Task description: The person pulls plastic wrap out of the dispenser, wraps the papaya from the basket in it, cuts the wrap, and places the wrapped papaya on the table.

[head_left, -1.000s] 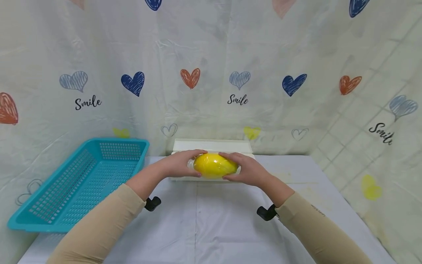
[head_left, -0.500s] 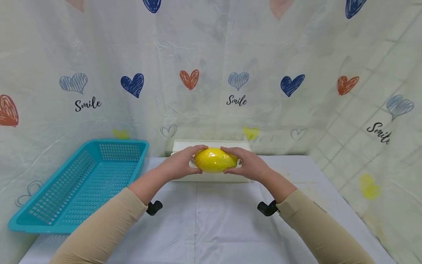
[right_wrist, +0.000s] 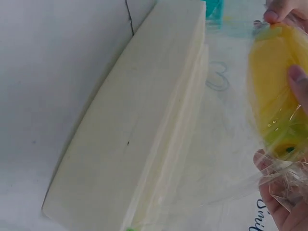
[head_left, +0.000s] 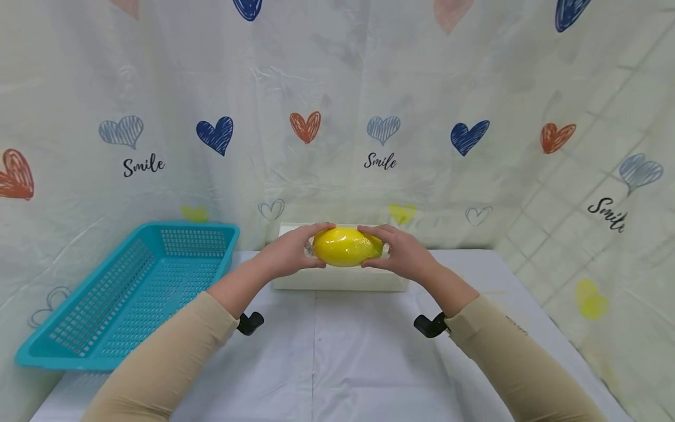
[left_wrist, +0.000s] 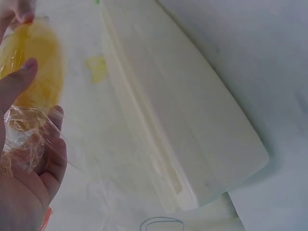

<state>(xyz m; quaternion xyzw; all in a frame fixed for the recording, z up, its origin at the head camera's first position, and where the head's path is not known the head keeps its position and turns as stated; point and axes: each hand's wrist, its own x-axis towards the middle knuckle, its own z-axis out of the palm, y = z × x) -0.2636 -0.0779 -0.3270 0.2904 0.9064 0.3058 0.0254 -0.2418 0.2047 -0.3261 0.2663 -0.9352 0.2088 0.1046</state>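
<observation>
Both hands, left hand (head_left: 287, 253) and right hand (head_left: 403, 253), grip the wrapped lemon (head_left: 346, 247), now raised higher above the white box (head_left: 340, 280).

Over the last second, the left hand (head_left: 289, 253) and right hand (head_left: 405, 255) have raised the yellow fruit (head_left: 346, 247) from low in front of the white box (head_left: 340, 280) to a position above its top edge. The box's front face, previously covered by the hands, is now exposed. A clear film (right_wrist: 226, 163) stretches from the fruit down to the box.
</observation>
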